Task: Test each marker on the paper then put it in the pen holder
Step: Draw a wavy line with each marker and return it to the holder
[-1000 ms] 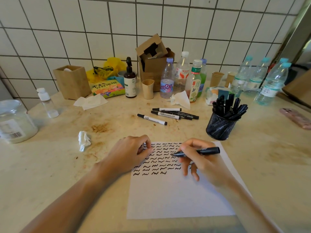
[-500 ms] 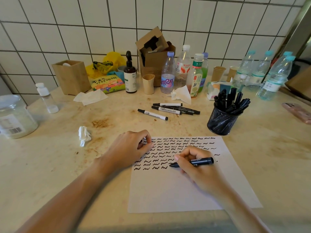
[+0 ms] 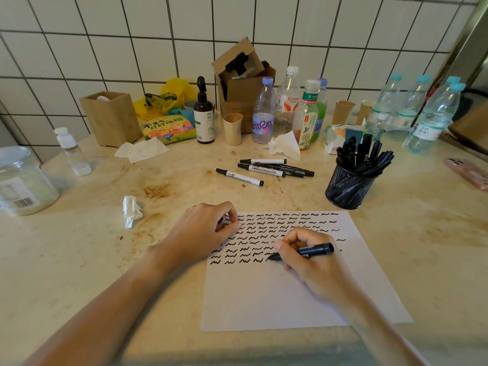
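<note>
Since a second ago, right hand has dropped from upper rows to the last squiggle row; marker tip now on paper. Fingers pinch the barrel, cap end pointing right. Left hand, fingers curled around a small cap, stays on the paper's top-left corner. Pen holder on desk beyond the paper.

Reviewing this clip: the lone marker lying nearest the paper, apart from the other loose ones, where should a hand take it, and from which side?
Probably at mid-barrel, on the white label of the lone marker, pinched from above across its width. It lies flat on the counter, angled, with bare space on both long sides; the clustered markers sit behind it, so approaching from the paper side avoids them.
</note>
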